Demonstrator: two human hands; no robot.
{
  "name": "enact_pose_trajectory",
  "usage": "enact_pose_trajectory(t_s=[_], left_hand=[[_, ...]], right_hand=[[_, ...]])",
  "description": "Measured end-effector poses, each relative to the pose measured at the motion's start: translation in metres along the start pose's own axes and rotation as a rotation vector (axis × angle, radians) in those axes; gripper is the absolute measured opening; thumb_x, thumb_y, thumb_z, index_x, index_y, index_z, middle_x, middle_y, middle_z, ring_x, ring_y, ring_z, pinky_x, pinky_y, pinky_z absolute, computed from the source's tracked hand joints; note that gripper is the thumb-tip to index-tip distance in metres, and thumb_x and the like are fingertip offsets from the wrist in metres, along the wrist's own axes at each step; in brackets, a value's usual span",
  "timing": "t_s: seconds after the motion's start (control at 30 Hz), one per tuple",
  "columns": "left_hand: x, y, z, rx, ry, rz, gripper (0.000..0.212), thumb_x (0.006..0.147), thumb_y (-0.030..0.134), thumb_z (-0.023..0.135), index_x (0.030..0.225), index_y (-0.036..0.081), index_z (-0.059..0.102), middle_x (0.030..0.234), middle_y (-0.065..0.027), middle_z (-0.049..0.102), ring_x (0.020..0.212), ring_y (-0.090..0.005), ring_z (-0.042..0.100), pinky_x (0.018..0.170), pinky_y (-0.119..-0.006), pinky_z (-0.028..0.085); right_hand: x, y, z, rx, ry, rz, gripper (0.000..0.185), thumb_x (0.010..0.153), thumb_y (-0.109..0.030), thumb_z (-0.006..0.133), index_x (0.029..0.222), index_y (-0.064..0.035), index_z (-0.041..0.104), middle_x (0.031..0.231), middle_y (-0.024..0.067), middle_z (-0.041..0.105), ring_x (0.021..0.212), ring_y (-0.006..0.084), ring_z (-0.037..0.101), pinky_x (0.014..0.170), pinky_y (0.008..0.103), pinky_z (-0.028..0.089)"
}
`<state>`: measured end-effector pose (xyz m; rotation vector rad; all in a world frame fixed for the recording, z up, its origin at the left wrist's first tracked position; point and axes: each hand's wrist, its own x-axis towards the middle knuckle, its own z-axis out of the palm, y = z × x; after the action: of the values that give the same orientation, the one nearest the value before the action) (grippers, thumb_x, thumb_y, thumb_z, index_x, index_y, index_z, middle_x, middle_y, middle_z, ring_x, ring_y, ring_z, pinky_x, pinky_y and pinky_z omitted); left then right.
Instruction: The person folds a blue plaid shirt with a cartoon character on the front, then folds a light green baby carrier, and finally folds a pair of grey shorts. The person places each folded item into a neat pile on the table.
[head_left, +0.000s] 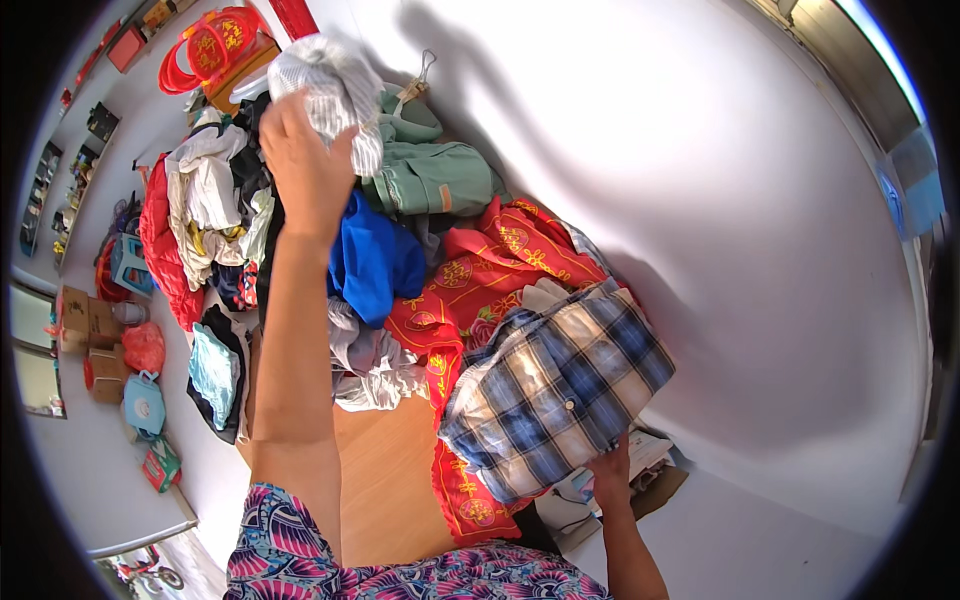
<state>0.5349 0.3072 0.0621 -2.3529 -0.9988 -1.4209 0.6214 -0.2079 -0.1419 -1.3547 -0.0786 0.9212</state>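
Observation:
Far out in front, my left hand (307, 161) grips a bunched white-and-grey striped cloth (330, 97), slightly blurred. A folded blue, tan and white plaid shirt (562, 394) lies over a red cloth with yellow patterns (487, 259). At the shirt's near edge is my right hand (611, 465), its fingers mostly hidden beneath the fabric. Close to my left arm lies a blue garment (375, 259). Behind it is a folded green garment (439, 176). Grey and white clothes (375, 367) rest on the wooden tabletop (386, 480).
Left of my forearm is a heap of mixed clothes (210, 184) with a red puffy jacket (169, 247). A red gift bag (217, 49) stands at the back. The white wall (675, 150) borders the right. Cardboard boxes (90, 319) and a blue stool (133, 264) are farther left.

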Motion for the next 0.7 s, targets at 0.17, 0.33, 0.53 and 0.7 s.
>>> enact_pose_trajectory(t_s=[0.17,0.33,0.53,0.7], left_hand=[[-0.134,0.064,0.045,-0.572,-0.673,0.037,0.036,0.081,0.014,0.070,0.112,0.002,0.060,0.110,-0.0164,0.063,0.110,-0.0360,0.057,0.097,-0.043,0.046],[-0.215,0.056,0.100,-0.188,-0.728,-0.120,0.079,0.084,0.032,0.072,0.144,-0.002,0.032,0.141,-0.0256,0.042,0.132,-0.0413,0.040,0.113,-0.045,0.030],[-0.191,0.055,0.115,-0.171,-0.947,-0.027,0.022,0.075,0.007,0.063,0.097,0.004,0.062,0.100,-0.0175,0.065,0.097,-0.0374,0.056,0.087,-0.049,0.043],[-0.165,0.054,0.102,-0.644,-0.685,-0.465,0.029,0.078,-0.003,0.048,0.102,0.001,0.063,0.094,-0.0240,0.066,0.085,-0.0413,0.064,0.079,-0.039,0.052]], right_hand=[[-0.001,0.012,-0.015,-0.104,0.045,-0.098,0.076,0.091,-0.011,0.060,0.155,-0.0093,0.018,0.144,0.0094,0.041,0.124,0.0247,0.048,0.082,0.0324,0.054],[0.015,0.065,-0.055,-0.141,0.636,-0.245,0.050,0.099,-0.035,0.053,0.140,-0.0076,0.045,0.128,0.0104,0.057,0.088,0.0147,0.062,0.072,0.0375,0.054],[0.056,0.218,-0.087,0.530,0.524,0.522,0.061,0.095,-0.050,0.053,0.140,-0.0091,0.044,0.126,0.0078,0.056,0.110,0.0216,0.055,0.083,0.0329,0.050],[0.091,0.237,-0.031,0.742,0.398,0.534,0.056,0.095,-0.043,0.054,0.137,-0.0072,0.046,0.126,0.0099,0.057,0.112,0.0242,0.056,0.087,0.0360,0.050]])
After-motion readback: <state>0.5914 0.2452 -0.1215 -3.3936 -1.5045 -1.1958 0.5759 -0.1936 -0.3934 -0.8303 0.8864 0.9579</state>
